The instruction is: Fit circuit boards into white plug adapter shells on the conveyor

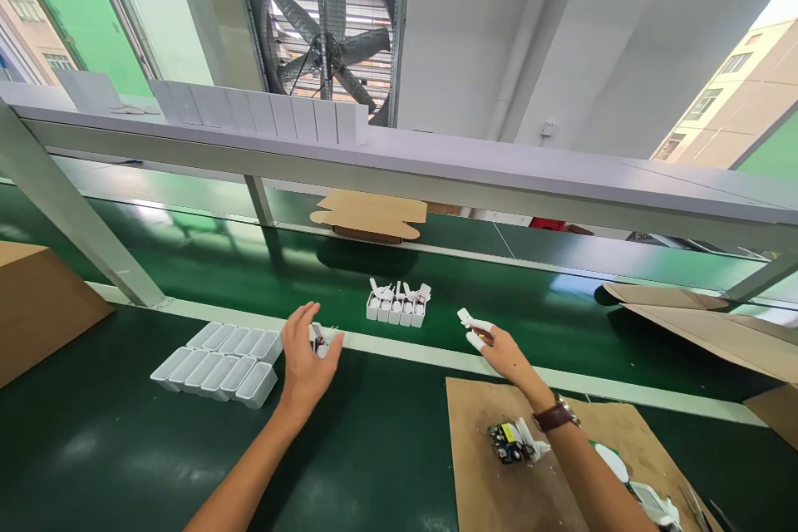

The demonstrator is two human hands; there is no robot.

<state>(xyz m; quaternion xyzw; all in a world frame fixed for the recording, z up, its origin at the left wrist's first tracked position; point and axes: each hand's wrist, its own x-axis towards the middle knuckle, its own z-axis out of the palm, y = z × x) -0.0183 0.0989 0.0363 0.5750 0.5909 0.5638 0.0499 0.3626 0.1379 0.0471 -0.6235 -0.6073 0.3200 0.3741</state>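
My left hand [307, 370] is raised near the pale rail, its fingers and thumb curved and apart. In the gap between them shows a small white piece with dark and reddish bits [320, 342]; whether the hand touches it I cannot tell. Left of this hand, white open-topped cups [215, 374] stand in two rows. My right hand [499, 347], with white covers on its fingertips, pinches a small white plastic part [465, 317] above the green belt. Between the hands, a short row of white cups [396, 314] on the belt holds white parts sticking out of the tops.
A brown cardboard sheet [477, 490] under my right arm bears a circuit board with a yellow label [508, 440] and white parts. Cardboard boxes [46, 312] [716, 328] stand at both sides. A shelf beam [499, 170] crosses ahead, with white boxes [268, 112] on it.
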